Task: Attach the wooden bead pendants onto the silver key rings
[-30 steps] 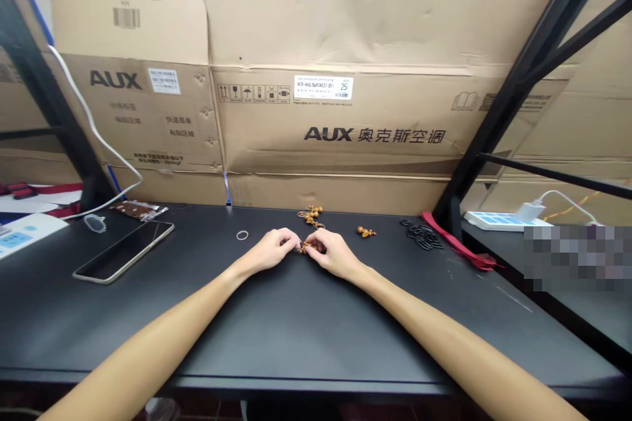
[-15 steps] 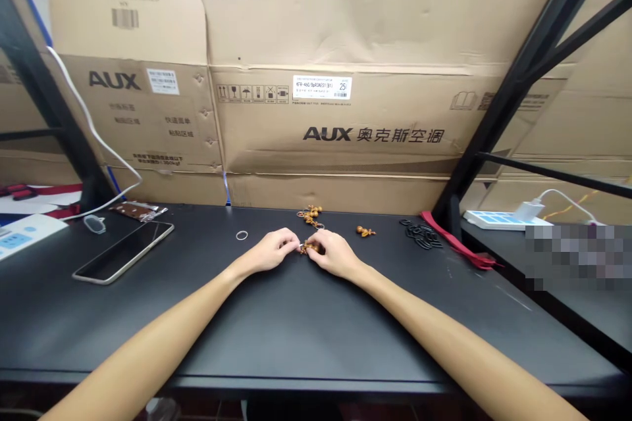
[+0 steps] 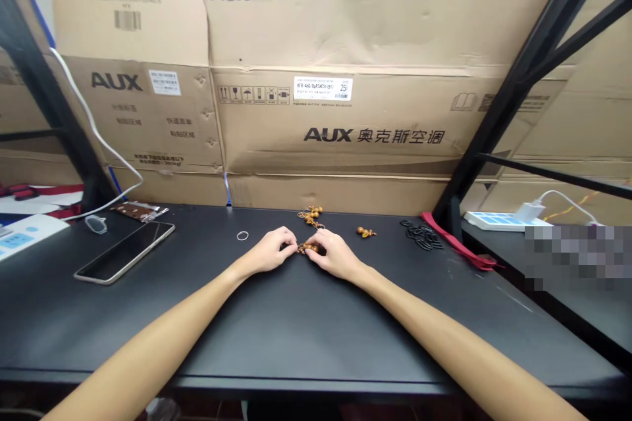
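Low over the black tabletop, my right hand point(image 3: 334, 255) is closed on a small brown beaded pendant point(image 3: 308, 248), with its round beads showing between the fingers. My left hand point(image 3: 272, 250) pinches at the pendant's left end; whatever sits between thumb and finger is too small to make out. Behind the hands lies a pile of similar beaded pendants point(image 3: 312, 214) with metal rings. A single beaded pendant point(image 3: 366, 232) rests right of my right hand. To the left of my left hand a thin metal ring point(image 3: 242, 235) lies flat.
Several black oval clips point(image 3: 421, 235) lie at the right beside a red strap point(image 3: 459, 243). A phone point(image 3: 126, 253) and a power strip point(image 3: 29, 235) are on the left. Large cardboard boxes point(image 3: 336, 158) stand along the back, and a black shelf post point(image 3: 494, 112) rises at the right.
My left hand has shifted very slightly left, and the small bright bit at its fingertips shows less. The right hand keeps its hold on the beaded pendant.
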`<state>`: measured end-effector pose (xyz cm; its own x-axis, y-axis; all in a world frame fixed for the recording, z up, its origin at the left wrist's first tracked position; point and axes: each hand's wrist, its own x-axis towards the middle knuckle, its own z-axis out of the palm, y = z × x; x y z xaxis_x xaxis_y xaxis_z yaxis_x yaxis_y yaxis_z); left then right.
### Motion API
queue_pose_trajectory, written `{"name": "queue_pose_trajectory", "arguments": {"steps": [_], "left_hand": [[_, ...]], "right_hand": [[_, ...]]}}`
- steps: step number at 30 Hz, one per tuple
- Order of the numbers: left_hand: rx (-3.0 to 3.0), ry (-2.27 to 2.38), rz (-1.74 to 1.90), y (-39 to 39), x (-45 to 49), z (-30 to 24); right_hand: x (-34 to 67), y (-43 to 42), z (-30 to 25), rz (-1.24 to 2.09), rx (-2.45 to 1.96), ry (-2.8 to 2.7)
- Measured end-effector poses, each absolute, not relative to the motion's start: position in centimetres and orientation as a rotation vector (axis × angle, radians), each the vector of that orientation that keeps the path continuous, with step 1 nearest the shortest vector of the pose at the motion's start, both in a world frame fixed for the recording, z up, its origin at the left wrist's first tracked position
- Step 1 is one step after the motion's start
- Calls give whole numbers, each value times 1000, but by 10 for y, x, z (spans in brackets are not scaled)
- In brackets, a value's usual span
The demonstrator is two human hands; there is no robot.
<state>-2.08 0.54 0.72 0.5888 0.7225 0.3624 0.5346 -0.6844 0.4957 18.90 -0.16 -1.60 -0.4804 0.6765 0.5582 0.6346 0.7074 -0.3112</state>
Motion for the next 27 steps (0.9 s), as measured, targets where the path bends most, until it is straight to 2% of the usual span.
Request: {"name": "queue_pose_trajectory", "arguments": {"steps": [27], "left_hand": [[2743,1090,695,2,-23,5]], "right_hand": [[189,-1,-17,81,-881,-2296]]}}
